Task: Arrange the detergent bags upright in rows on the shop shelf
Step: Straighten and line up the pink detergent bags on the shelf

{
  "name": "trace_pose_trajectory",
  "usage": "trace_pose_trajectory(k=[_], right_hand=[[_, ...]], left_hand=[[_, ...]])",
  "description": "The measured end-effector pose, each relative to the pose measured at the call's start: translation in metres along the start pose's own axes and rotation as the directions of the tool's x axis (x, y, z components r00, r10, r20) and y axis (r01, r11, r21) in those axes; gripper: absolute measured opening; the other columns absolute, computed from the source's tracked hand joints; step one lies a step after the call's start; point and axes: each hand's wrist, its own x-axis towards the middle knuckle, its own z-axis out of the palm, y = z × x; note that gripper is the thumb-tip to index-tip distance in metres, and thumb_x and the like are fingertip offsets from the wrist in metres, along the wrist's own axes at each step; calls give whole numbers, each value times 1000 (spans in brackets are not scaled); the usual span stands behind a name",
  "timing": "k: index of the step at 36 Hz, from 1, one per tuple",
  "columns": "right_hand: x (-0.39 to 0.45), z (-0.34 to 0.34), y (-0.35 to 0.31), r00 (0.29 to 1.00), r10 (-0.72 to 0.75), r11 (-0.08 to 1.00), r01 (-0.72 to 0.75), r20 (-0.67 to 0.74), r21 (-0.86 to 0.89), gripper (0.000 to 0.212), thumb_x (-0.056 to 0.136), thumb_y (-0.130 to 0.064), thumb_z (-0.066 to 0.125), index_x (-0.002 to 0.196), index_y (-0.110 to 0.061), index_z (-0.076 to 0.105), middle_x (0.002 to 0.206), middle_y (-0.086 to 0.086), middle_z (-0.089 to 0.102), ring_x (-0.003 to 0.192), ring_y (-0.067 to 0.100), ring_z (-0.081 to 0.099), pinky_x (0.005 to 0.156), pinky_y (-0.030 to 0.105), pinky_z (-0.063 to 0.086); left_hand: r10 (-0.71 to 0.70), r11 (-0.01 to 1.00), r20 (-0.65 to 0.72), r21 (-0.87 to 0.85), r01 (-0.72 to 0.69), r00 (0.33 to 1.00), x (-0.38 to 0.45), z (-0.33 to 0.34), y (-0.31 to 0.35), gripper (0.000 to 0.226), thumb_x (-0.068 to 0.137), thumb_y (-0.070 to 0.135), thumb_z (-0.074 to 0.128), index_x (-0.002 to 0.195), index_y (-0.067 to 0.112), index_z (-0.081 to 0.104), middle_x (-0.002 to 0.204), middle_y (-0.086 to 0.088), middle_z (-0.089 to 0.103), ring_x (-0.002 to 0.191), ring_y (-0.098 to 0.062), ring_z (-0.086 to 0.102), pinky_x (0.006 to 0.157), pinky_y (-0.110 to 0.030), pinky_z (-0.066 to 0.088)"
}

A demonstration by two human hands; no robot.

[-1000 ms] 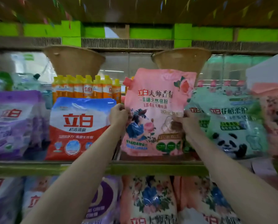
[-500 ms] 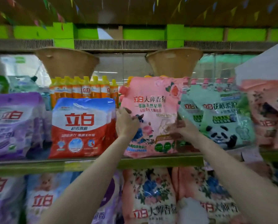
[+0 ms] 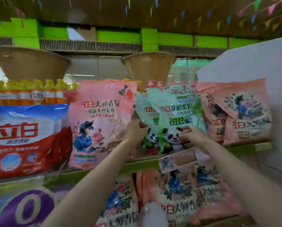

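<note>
Your right hand [image 3: 191, 135], right of frame centre, lies on the front of the green panda bag [image 3: 178, 118] with fingers curled against its lower face, thumb side toward the panda print; it appears to grip the bag, though blur hides the fingertips. Your left hand [image 3: 136, 131], at frame centre, is curled round the left edge of a second green bag [image 3: 144, 112] that stands just behind and left of the first. Both green bags stand roughly upright, leaning slightly, on the green shelf edge [image 3: 91, 172]. Directly left of your left hand, touching its wrist line, stands the pink floral bag [image 3: 102, 122], upright and facing forward. Farther left, at the frame's left edge, stands the red, white and blue bag [image 3: 27, 138], also upright. Behind those two, in the upper left, runs a row of yellow-capped bottles [image 3: 33, 94]. To the right of the green bags, two pink bags [image 3: 240, 115] lean against each other, tilted. Above them, at upper right, a white box [image 3: 251, 63] is in view. Below the shelf edge, in the lower half of the frame, more pink floral bags [image 3: 178, 194] and a purple bag [image 3: 25, 208] fill the lower shelf.
</note>
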Motion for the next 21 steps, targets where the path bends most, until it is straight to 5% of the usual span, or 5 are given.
trace_pose_trajectory(k=[4,8,14,18,21], right_hand=[[28,-38,31,999,36,990,-31,-30,136,49,88,-4,61,131,-1,38,108,13,55,98,26,55,69,32,49],[64,-77,68,993,4,997,5,-118,71,59,79,-14,71,129,-5,40,121,14,54,107,33,58,90,50,51],[91,-107,59,999,26,997,-28,27,66,42,92,-11,57,129,-6,38,100,15,60,72,26,63,63,37,51],[106,-93,69,996,35,999,-31,82,-45,67,81,-42,68,127,3,48,118,10,56,108,32,58,85,31,44],[126,-83,76,1000,13,1000,-13,9,13,32,75,-25,77,92,-1,65,94,16,67,85,32,63,76,41,52]], left_hand=[[-102,995,115,29,100,988,8,45,14,10,85,19,60,83,10,65,75,-7,60,80,-22,58,61,-31,38],[-177,984,-5,13,177,984,22,77,28,34,90,25,58,107,-4,62,109,-22,65,106,-33,61,86,-38,47],[-324,938,-78,-157,310,943,57,102,39,39,84,37,66,107,6,61,109,-18,67,97,-34,66,86,-45,55],[-356,932,-173,-144,334,918,48,114,52,26,89,18,59,112,5,62,112,-16,66,103,-31,63,86,-35,52],[-391,917,-236,-185,354,890,46,112,55,25,91,9,51,113,4,63,114,-16,64,108,-31,59,85,-31,46]])
